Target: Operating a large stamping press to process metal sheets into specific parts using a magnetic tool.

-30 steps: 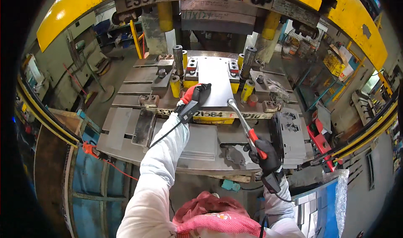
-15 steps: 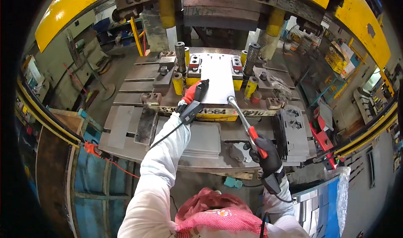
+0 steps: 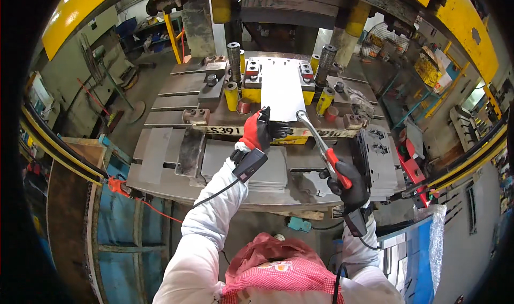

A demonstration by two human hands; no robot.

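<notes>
A pale flat metal sheet lies on the yellow and steel die block in the press. At its near left corner is my left hand, in a red and black glove. The thumb points up beside the corner and the fingers stretch along the near edge, apart from the thumb. My right hand, in a black glove, is wrapped round the red handle of a long metal hand tool. The tool's round head meets the sheet's near right corner.
Stacked grey sheets lie in front of the die, and cut plates are piled at the right. Dark guide posts and yellow cylinders flank the die. Yellow press guarding arches overhead.
My left hand has slid from the sheet's left side to its near left corner, its fingers now stretched along the near edge. The tool's head stays at the near right corner. The view has tilted slightly.
</notes>
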